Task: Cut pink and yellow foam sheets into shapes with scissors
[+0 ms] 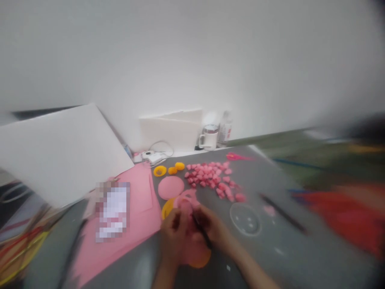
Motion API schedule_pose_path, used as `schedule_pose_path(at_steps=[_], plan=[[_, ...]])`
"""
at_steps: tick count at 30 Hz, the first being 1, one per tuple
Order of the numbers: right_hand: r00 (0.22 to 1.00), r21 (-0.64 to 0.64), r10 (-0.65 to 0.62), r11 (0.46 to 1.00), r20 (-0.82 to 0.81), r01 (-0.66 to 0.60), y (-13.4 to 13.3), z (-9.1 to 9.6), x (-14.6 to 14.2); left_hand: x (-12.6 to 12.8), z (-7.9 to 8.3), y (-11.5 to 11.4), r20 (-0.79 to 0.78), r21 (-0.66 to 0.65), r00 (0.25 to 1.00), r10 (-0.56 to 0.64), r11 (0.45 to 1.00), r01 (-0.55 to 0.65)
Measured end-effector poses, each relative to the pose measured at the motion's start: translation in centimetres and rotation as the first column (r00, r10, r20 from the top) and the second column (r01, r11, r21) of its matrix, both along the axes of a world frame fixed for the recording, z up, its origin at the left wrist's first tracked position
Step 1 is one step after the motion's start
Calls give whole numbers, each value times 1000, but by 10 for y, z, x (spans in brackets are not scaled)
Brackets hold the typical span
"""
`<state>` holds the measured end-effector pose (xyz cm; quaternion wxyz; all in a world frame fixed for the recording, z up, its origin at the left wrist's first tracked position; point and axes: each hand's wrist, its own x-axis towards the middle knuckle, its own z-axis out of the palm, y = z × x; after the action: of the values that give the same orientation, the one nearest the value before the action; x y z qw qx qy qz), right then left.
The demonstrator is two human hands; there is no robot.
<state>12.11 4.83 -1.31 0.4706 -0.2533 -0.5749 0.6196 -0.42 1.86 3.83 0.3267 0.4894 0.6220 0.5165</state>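
Observation:
Above the near middle of the grey table, my left hand [172, 226] is closed on a soft-looking pink piece [186, 206]. Close beside it, my right hand [212, 226] is closed round a slim dark tool [203, 232], whose kind is blurred. The tool's upper end meets the pink piece. Beneath my hands lie a pink round sheet [191, 255] and the edge of an orange disc [201, 260]. Another yellow-orange disc [167, 207] is partly hidden behind my left hand. A flat pink circle [171, 188] lies just beyond.
Small pink pieces [207, 174] are heaped beyond my hands, near yellow rings [160, 171]. A clear round dish [246, 219] and a dark stick-like tool [284, 213] lie right. Pink sheets [138, 218] and a white board [66, 152] are left; a mug [209, 138] stands by the wall.

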Motion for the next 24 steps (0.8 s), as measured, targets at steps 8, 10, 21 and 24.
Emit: schedule_pose_path(at_steps=[8, 10, 21, 24], plan=[[999, -52, 5, 999, -52, -7, -2, 6, -3, 1, 1, 0, 22, -5, 1000, -9, 1000, 9], [999, -60, -5, 998, -53, 2, -3, 9, -4, 2, 2, 0, 25, -4, 1000, -10, 1000, 10], [998, -45, 41, 998, -44, -43, 3, 5, 4, -1, -2, 2, 7, -14, 996, -85, 996, 85], [998, -61, 49, 997, -27, -50, 7, 5, 11, -2, 1, 3, -6, -4, 995, -101, 995, 101]])
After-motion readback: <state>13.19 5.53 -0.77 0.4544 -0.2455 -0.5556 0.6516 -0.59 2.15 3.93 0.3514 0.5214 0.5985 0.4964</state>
